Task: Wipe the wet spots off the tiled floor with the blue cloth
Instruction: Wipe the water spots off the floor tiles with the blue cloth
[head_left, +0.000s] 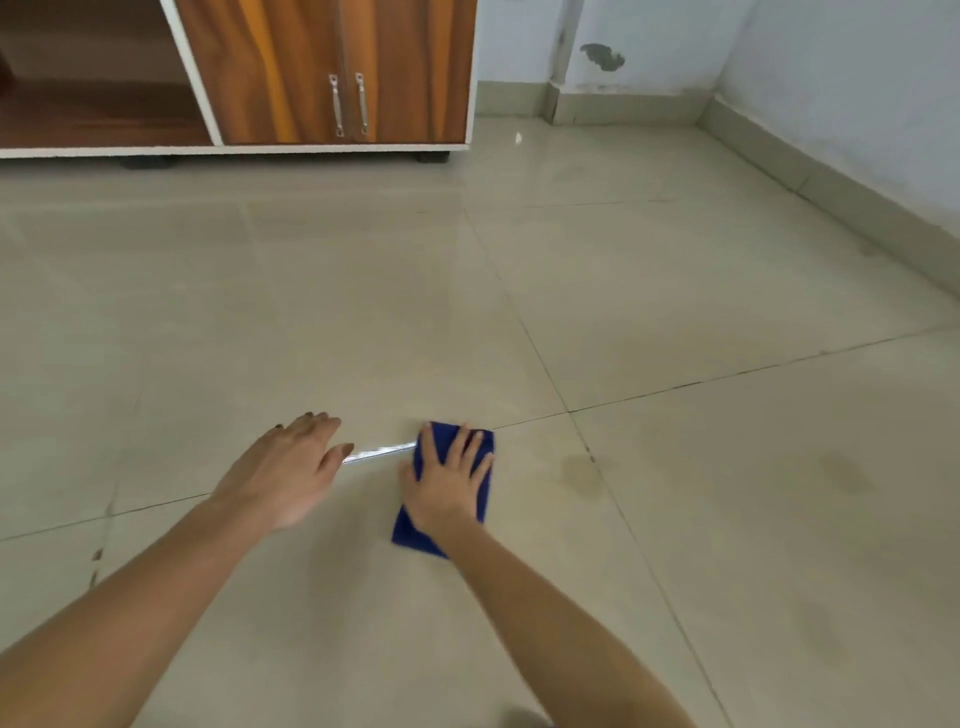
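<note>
The floor (363, 312) is smooth, glossy beige tile with a bright wet streak (379, 451). The cloth (447, 525) looks soft, matt blue. The cabinet (322, 73) is glossy wood grain with metal handles (336, 104).

Beige tiled room corner, as I see it from the head camera.
I see large glossy floor tiles (675, 270) with dark grout lines, a wooden cabinet (322, 73) with two metal handles, and pale blue walls (831, 62) with chipped paint above a tiled skirting (831, 202).

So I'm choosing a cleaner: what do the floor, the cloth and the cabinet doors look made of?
Floor: likely glazed ceramic or porcelain tile, beige, semi-gloss, with grout lines and soft reflections. Blue cloth: soft fuzzy fabric, possibly microfibre. Cabinet doors: wood-grain finish, probably laminate over board, with metal handles.
</note>
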